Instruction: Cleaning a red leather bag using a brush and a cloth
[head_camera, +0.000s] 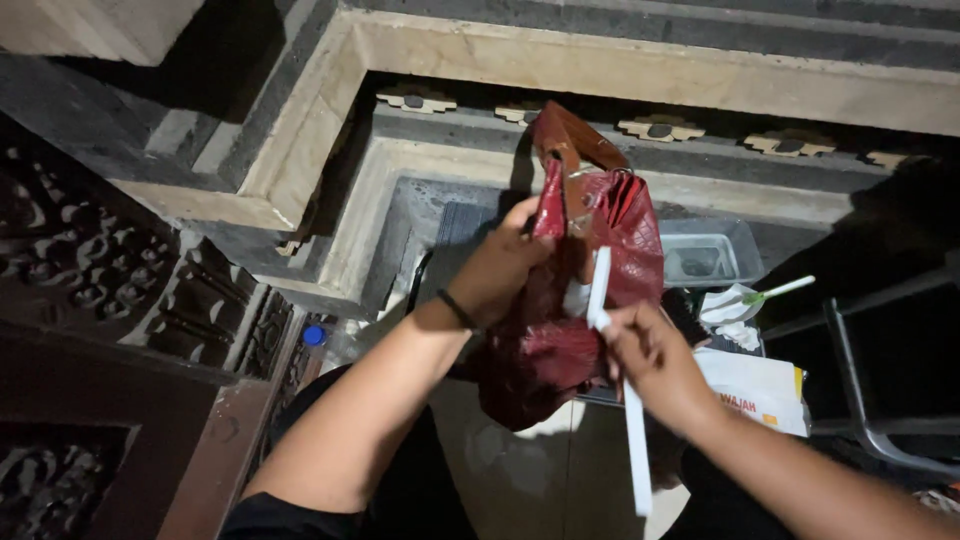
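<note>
A: Head view, the only one. The left hand is clenched on the upper edge of a dark red glossy handbag, holding it up in the air over the pale floor, in front of the stepped stone moulding.

B: And the right hand?

A: It pinches a long flat white strip at about its middle. The strip's upper end lies against the bag's front, near the opening; the lower end hangs free toward the floor.

B: What could go wrong, in your judgement?

A: The bag hangs from one edge only, so it sags and folds. If that grip slackens, it may drop or tip, and anything inside could spill. I cannot see inside it.

B: The strip?

A: Held by fingertips at one spot, it could pivot or slip out. Its free lower end might catch on the person's dark clothing.

B: Anything near?

A: A clear plastic tub and a white packet with a yellow edge lie just beyond the right hand; a swing of the bag could knock them. A blue bottle cap sits well apart, left.
</note>
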